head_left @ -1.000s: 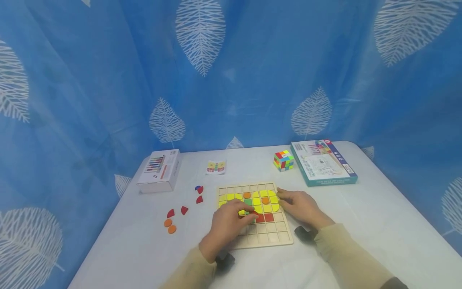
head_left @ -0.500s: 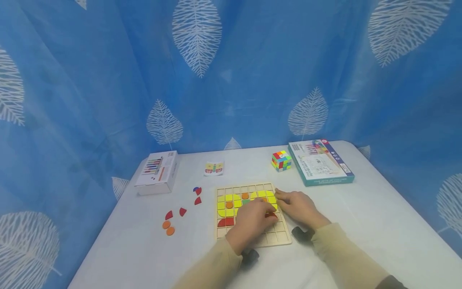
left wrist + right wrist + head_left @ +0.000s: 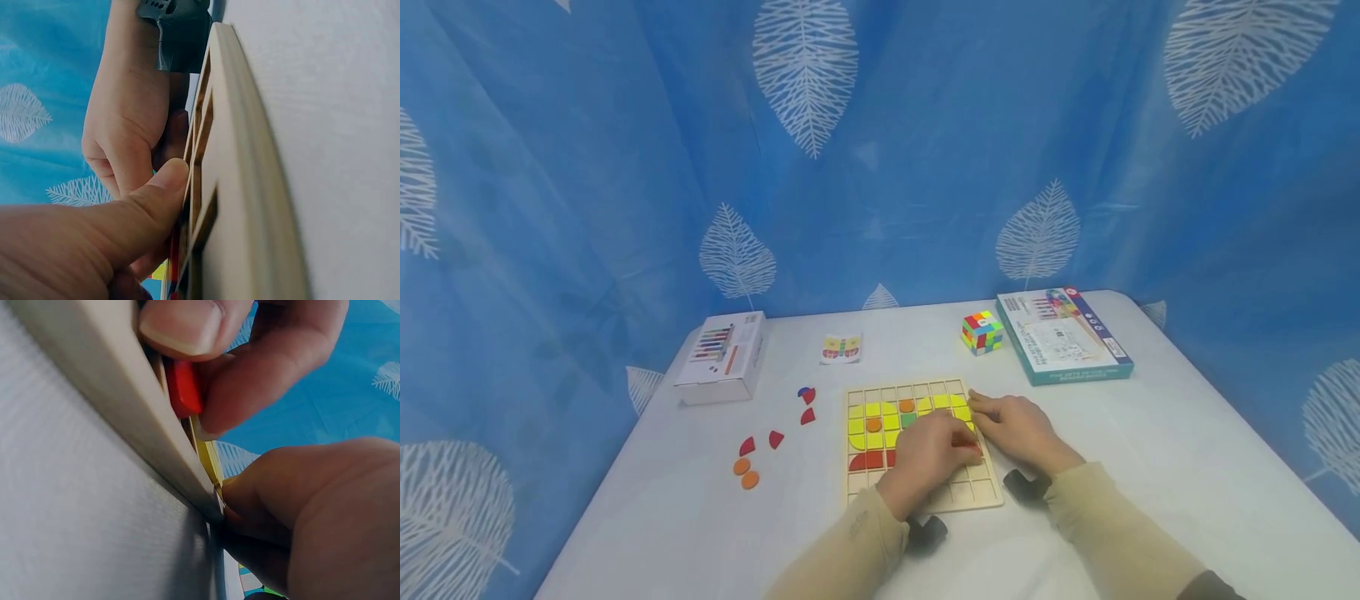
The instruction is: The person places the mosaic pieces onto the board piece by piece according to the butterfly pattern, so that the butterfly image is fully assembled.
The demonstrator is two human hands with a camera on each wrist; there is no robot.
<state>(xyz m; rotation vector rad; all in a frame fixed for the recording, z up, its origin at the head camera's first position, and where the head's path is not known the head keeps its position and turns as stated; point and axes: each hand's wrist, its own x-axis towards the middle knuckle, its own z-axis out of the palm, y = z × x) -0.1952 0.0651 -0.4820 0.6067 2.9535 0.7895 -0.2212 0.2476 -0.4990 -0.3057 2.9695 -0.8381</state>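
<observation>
A wooden grid board lies on the table, bearing yellow tiles, a green tile, orange discs and red pieces. My left hand is over the board's right half. Its thumb and finger pinch a red puzzle piece, which sits low at the grid in the right wrist view; the piece's outline is mostly hidden. My right hand grips the board's right edge, fingertips at the rim beside the yellow tiles.
Left of the board lie several red quarter-circle pieces, a blue piece and two orange discs. Behind are a butterfly pattern card, a white box, a puzzle cube and a teal-edged box.
My left hand has moved right across the board with the red puzzle piece, uncovering the red pieces at the left. My right hand stays at the board's edge.
</observation>
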